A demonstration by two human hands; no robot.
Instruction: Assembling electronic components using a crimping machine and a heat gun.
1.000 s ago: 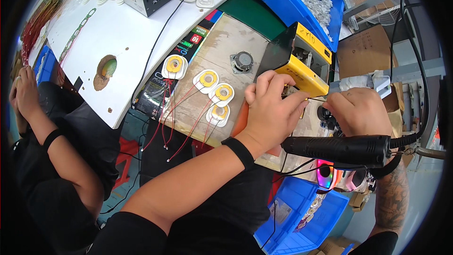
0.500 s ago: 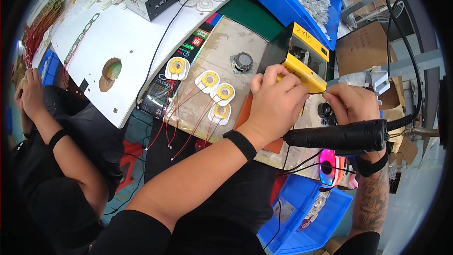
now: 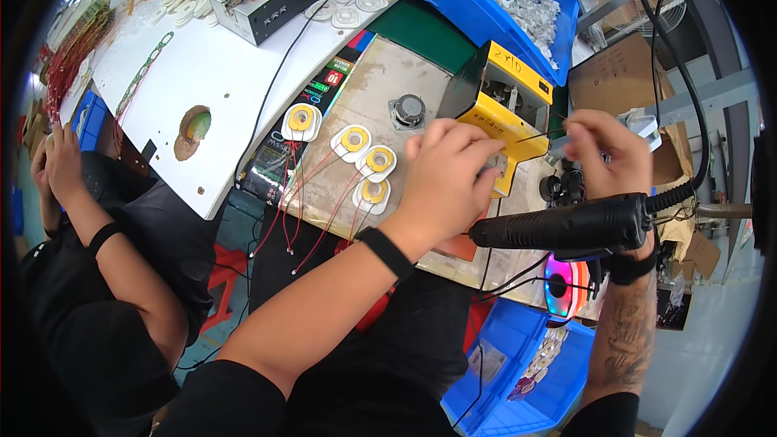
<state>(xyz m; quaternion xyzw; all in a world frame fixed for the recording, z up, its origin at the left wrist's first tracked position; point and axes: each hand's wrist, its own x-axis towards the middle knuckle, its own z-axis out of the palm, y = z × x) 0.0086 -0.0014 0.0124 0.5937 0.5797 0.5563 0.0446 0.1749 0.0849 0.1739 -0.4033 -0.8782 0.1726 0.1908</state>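
Thin dark strand slanted across the near, right-hand corner of the yellow-and-black machine. Right hand, just right of the machine, appeared to pinch its outer end between thumb and forefinger, which likely kept it drawn out straight. Left hand lay at the machine's near side, thumb and forefinger slightly parted, perhaps steadying something; whether it gripped anything I cannot tell, since the hand itself hid its contact.

Left of the machine, a black round speaker and four white oval pieces with yellow rings lay on a tan board. Their red and dark wires ran toward the person, presumably to keep them clear of the machine. Nearer than the machine, a black handle-shaped tool hung on a thick cable, probably for quick reach.

Handwriting in dark strokes marked the machine's yellow face, with small print along its near side. Farther left of the machine, bold coloured print covered a dark sheet, and pale lettering marked a grey-and-black box.
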